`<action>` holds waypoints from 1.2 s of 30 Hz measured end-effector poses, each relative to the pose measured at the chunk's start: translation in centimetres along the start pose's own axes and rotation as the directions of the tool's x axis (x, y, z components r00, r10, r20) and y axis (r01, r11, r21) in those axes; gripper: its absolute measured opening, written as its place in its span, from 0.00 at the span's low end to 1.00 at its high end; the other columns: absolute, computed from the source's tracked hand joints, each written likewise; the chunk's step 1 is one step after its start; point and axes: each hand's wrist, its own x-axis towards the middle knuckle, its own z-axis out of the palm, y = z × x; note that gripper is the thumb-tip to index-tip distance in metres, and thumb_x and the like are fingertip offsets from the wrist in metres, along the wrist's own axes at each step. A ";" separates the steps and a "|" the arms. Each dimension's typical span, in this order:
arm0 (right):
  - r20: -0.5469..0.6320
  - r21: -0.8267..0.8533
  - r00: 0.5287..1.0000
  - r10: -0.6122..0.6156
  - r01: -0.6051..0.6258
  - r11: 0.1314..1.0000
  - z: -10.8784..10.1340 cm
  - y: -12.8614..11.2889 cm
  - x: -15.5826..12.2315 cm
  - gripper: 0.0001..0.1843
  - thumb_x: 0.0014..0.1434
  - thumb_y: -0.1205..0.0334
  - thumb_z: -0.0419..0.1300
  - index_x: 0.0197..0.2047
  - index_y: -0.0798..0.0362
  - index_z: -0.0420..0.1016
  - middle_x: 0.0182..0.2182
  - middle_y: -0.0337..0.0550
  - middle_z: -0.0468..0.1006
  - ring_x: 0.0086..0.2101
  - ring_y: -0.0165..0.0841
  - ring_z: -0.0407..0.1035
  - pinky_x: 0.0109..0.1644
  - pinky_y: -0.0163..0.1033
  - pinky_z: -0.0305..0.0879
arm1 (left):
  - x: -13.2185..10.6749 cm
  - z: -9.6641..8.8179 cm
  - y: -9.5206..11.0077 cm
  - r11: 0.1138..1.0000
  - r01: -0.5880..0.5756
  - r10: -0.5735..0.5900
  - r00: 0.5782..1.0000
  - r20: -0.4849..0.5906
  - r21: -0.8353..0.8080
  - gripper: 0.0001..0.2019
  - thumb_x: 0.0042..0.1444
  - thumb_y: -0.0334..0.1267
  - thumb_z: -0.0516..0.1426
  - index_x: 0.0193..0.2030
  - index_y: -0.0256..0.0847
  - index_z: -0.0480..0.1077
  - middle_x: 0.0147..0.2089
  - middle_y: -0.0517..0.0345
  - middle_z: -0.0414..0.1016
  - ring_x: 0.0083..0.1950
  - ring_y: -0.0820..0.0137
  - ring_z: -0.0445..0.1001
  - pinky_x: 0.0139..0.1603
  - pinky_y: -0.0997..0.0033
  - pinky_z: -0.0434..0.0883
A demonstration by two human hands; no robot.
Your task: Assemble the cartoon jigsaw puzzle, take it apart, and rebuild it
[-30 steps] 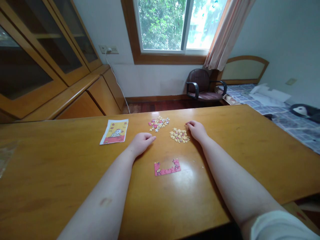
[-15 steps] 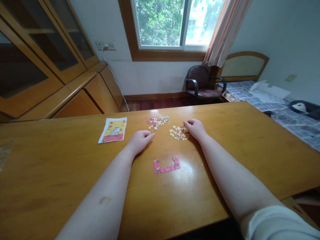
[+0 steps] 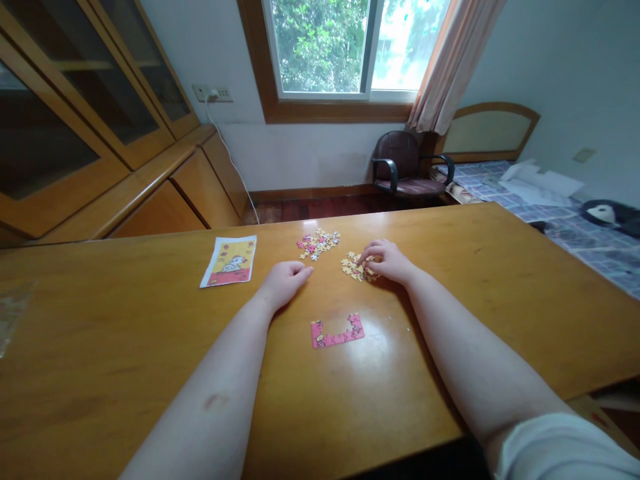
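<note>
A pile of yellow jigsaw pieces point(image 3: 351, 267) lies on the wooden table point(image 3: 450, 320), and my right hand point(image 3: 386, 260) rests on its right side with fingers curled down onto the pieces. A second pile of pink and yellow pieces point(image 3: 318, 243) lies farther back. My left hand point(image 3: 284, 280) rests on the table left of the piles, fingers loosely curled, nothing seen in it. A partly joined pink puzzle strip point(image 3: 337, 331) lies nearer to me between my forearms. A picture card point(image 3: 229, 261) with a white cartoon animal lies to the left.
Wooden cabinets with glass doors point(image 3: 75, 133) stand along the left. A dark armchair point(image 3: 403, 167) sits under the window beyond the table. A bed point(image 3: 575, 220) with papers is at the right. Clear plastic point(image 3: 10, 310) lies at the table's left edge.
My right hand has slid left onto the yellow pile and its fingers have curled over the pieces. My left hand has stayed put.
</note>
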 end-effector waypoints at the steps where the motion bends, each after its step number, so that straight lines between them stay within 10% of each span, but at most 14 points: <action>1: 0.026 -0.010 1.000 -0.006 0.007 1.000 -0.1 -0.1 -0.1 0.12 0.49 0.68 0.60 0.33 0.46 0.83 0.37 0.41 0.77 0.40 0.38 0.66 0.52 0.45 0.57 | 0.0 0.0 0.0 1.000 0.001 -0.001 1.000 0.000 -0.002 0.21 0.54 0.52 0.51 0.20 0.41 0.48 0.22 0.66 0.46 0.25 0.75 0.50 0.27 0.72 0.50; 23: 0.131 -0.088 0.991 0.039 -0.028 0.996 -0.3 -0.9 -0.2 0.06 0.43 0.66 0.64 0.28 0.51 0.79 0.33 0.42 0.78 0.38 0.38 0.66 0.50 0.45 0.58 | 0.0 0.1 0.1 0.999 -0.007 0.007 1.000 -0.008 -0.042 0.21 0.53 0.52 0.52 0.19 0.42 0.48 0.21 0.66 0.46 0.24 0.74 0.50 0.26 0.72 0.49; 31: 0.084 0.327 0.979 0.188 -0.205 0.923 0.0 -1.9 -0.4 0.08 0.46 0.58 0.66 0.29 0.53 0.80 0.27 0.42 0.77 0.27 0.31 0.67 0.33 0.38 0.63 | 0.1 0.1 0.1 0.999 -0.020 0.019 1.000 -0.009 -0.036 0.21 0.53 0.52 0.51 0.19 0.42 0.49 0.21 0.66 0.46 0.25 0.74 0.50 0.26 0.71 0.50; 36: 0.191 0.273 0.978 0.086 -0.137 0.952 2.8 -5.2 -0.3 0.09 0.46 0.57 0.68 0.31 0.51 0.82 0.25 0.38 0.78 0.26 0.30 0.68 0.33 0.37 0.63 | 0.2 0.2 -0.1 0.999 -0.032 0.032 0.999 -0.006 -0.011 0.22 0.54 0.52 0.51 0.19 0.41 0.49 0.21 0.66 0.46 0.25 0.74 0.51 0.26 0.72 0.50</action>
